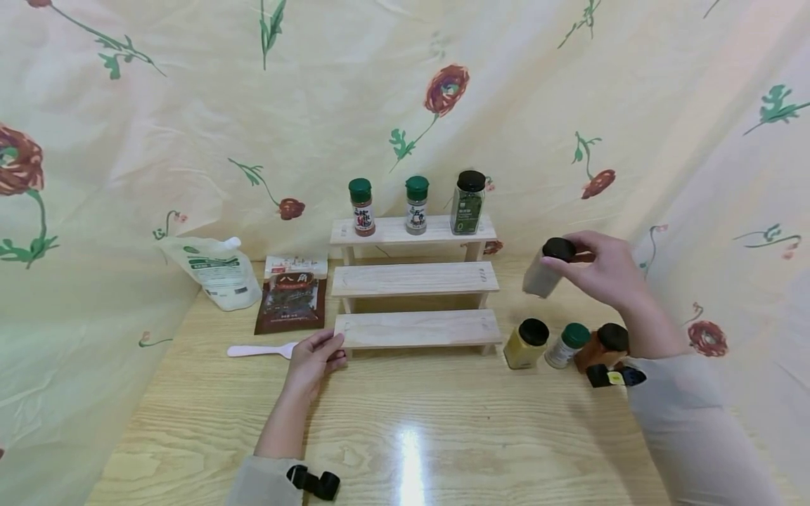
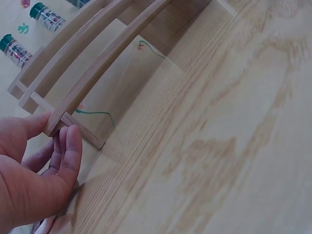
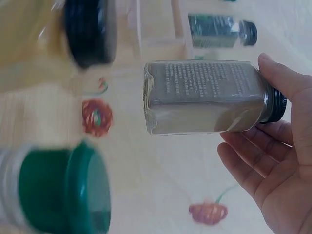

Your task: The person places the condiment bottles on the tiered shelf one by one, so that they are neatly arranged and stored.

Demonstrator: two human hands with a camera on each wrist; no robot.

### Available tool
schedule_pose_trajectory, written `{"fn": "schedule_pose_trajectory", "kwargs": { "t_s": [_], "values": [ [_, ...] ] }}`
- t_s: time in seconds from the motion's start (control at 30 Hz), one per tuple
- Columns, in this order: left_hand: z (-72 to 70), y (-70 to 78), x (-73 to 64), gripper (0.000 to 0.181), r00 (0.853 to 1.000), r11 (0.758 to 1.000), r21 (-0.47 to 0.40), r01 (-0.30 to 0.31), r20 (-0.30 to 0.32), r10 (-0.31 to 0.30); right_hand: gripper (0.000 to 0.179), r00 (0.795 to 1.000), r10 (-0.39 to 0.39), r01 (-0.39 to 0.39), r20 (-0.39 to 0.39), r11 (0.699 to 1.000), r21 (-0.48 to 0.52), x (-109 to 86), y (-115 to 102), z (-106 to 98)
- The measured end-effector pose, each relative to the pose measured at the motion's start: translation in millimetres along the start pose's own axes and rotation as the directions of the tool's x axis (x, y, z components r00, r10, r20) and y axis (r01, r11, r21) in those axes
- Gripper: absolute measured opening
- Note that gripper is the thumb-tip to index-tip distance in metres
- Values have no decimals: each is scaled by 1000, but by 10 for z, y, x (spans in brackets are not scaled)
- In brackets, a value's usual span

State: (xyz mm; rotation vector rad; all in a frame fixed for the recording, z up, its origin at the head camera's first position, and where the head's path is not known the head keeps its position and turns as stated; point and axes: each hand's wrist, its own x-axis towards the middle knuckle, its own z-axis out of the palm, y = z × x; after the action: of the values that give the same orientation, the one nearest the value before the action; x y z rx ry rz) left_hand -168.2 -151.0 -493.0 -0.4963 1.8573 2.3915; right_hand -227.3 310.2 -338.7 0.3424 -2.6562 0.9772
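My right hand (image 1: 598, 270) grips a spice jar by its black lid and holds it tilted in the air, right of the wooden three-step rack (image 1: 414, 280). In the right wrist view the spice jar (image 3: 204, 97) is clear and square-sided, with greyish powder and printed text. My left hand (image 1: 316, 362) pinches the left end of the rack's lowest step, thumb above and fingers below in the left wrist view. On the top step stand two green-capped shakers, one shaker (image 1: 363, 207) at left and another shaker (image 1: 416, 205) mid-step, plus a black-lidded jar of green herbs (image 1: 468, 204) at right.
Right of the rack stand a yellow powder jar (image 1: 526, 344), a green-capped shaker (image 1: 567, 346) and an orange-red jar (image 1: 602, 346), below my right forearm. To the left lie a brown packet (image 1: 292, 295), a white spouted pouch (image 1: 218, 270) and a pale spoon (image 1: 261, 350). Flowered cloth hangs behind.
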Motion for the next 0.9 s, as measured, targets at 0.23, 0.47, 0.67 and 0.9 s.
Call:
{"fn": "schedule_pose_trajectory", "kwargs": {
  "t_s": [0.23, 0.47, 0.67, 0.9],
  "values": [
    [0, 17, 0, 42, 1000, 1000, -2, 2, -4, -2, 32, 994, -112, 112, -5, 993, 45, 134, -251, 183],
    [-7, 15, 6, 41, 1000, 1000, -1, -1, -4, 1, 32, 986, -167, 165, 23, 983, 79, 250, -457, 386],
    [-15, 1, 6, 39, 1000, 1000, -3, -7, 2, 7, 32, 976, -213, 206, 48, 972, 108, 337, -642, 573],
    [-10, -3, 9, 40, 1000, 1000, 0, -11, 9, 11, 37, 971, -226, 214, 76, 967, 134, 414, -818, 776]
  ]
}}
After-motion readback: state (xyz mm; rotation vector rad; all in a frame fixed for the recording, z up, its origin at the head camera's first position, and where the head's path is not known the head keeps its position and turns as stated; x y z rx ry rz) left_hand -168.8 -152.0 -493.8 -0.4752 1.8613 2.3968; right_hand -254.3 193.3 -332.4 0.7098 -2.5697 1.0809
